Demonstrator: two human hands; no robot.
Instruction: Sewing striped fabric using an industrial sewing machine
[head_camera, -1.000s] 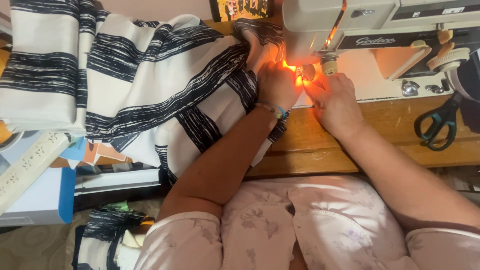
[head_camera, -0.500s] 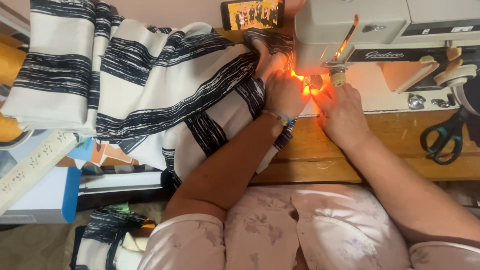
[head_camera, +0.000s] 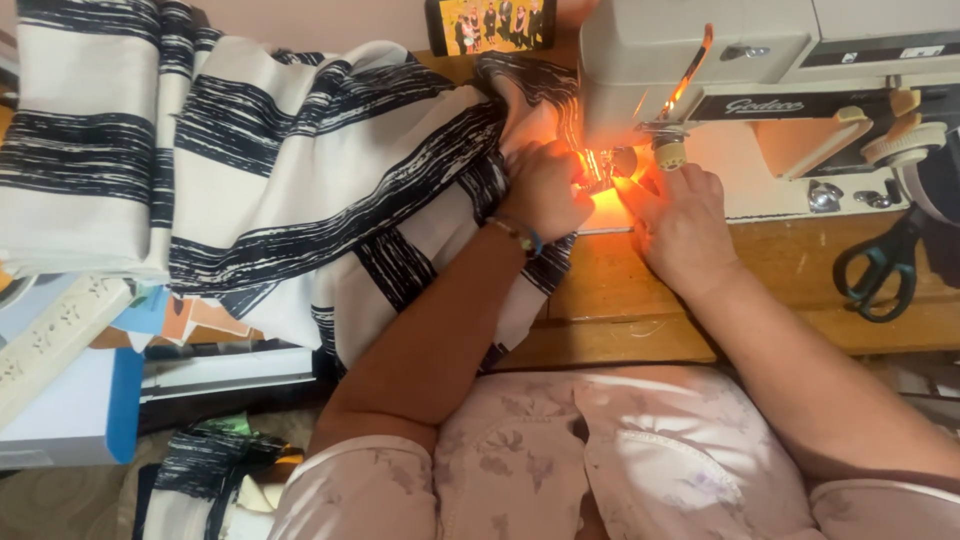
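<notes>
A large white fabric with black brushed stripes (head_camera: 300, 190) spills over the left of the wooden table (head_camera: 800, 290), its edge running under the cream sewing machine (head_camera: 720, 60). The left hand (head_camera: 545, 190) lies palm-down on that edge, pressing, fingers curled at the lit needle. The right hand (head_camera: 680, 225) rests flat just right of the needle, fingers extended, clasping nothing. Black-handled scissors (head_camera: 880, 270) lie well apart on the right.

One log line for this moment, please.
left hand: pressing striped fabric | right hand: flat beside needle | sewing machine: lamp lit
</notes>
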